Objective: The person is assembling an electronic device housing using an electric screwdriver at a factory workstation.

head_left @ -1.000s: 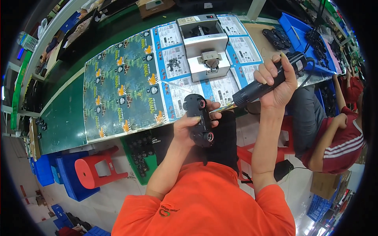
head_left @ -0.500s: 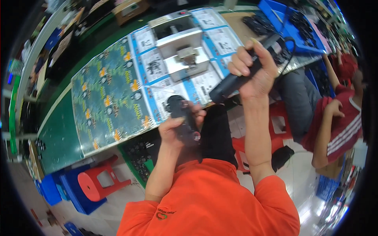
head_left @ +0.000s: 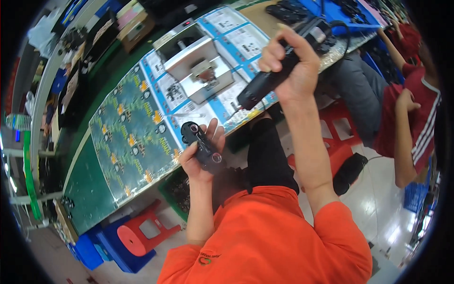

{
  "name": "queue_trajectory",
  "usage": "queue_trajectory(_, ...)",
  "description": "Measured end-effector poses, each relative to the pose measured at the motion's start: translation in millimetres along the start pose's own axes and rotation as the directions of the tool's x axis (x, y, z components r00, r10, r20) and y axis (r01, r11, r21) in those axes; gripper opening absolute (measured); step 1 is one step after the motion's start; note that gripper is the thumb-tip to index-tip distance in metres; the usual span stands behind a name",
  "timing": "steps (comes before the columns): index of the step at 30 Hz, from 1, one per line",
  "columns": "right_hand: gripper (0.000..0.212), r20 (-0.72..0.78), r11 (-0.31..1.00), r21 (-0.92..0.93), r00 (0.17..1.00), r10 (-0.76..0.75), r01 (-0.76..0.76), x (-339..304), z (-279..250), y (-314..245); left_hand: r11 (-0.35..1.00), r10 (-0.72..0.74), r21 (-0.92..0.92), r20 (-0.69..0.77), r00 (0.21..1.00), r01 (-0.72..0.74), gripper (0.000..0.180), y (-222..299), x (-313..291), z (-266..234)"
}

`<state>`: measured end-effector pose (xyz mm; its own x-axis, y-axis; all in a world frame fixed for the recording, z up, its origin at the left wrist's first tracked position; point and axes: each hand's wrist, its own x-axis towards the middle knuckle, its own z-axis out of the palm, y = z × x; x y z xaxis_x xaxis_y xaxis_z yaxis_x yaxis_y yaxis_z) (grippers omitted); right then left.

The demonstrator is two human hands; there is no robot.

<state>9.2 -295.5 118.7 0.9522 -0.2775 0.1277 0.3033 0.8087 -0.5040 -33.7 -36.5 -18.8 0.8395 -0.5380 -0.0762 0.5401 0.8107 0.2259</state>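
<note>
In my right hand [head_left: 299, 71] is a black electric screwdriver [head_left: 261, 90], gripped round its body and slanting down to the left. A cord leads off its upper end. My left hand [head_left: 197, 165] holds a dark, glossy elongated plastic part [head_left: 206, 150] in front of the table's near edge. Two round reddish-rimmed openings show on its upper face. The screwdriver's tip is apart from the part, up and to its right. Beyond both hands stands an open metal screw feeder box [head_left: 204, 87], with a small block inside.
A patterned sheet [head_left: 127, 137] covers the table's left side. Black parts fill a blue bin [head_left: 347, 21] at the far right. Red stools [head_left: 137, 239] stand on the floor on both sides. To the right sits a co-worker in a dark red shirt [head_left: 402, 113].
The head view has shifted, so the table appears farther left. My left hand has turned the plastic part, and its round openings now show more plainly. Both hands keep their hold.
</note>
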Motion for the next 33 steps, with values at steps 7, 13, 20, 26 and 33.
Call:
queue_trajectory(7,0.016,-0.012,0.999,-0.026,0.999,-0.032,0.032,12,-30,-6,0.949,0.269,0.219,-0.193,0.944,-0.226,0.034,92,-94,-17)
queue_trajectory(13,0.021,0.207,0.995,-0.095,0.978,0.020,-0.001,12,-39,-24,0.376,-0.026,0.557,-0.793,0.609,0.741,0.041,111,-305,-67)
queue_trajectory(20,0.016,0.302,0.927,-0.228,0.927,-0.222,0.297,13,28,53,0.507,-0.420,-0.094,-0.895,0.151,0.857,0.044,31,-532,-152)
queue_trajectory(26,0.012,0.381,0.800,-0.289,0.829,-0.408,0.526,36,49,82,0.784,-0.167,0.304,-0.736,0.656,0.541,0.044,72,-352,-80)
queue_trajectory(33,0.009,0.613,0.446,-0.549,0.704,-0.359,0.706,41,57,107,0.764,0.193,0.644,-0.184,0.964,-0.030,0.055,94,-157,-11)
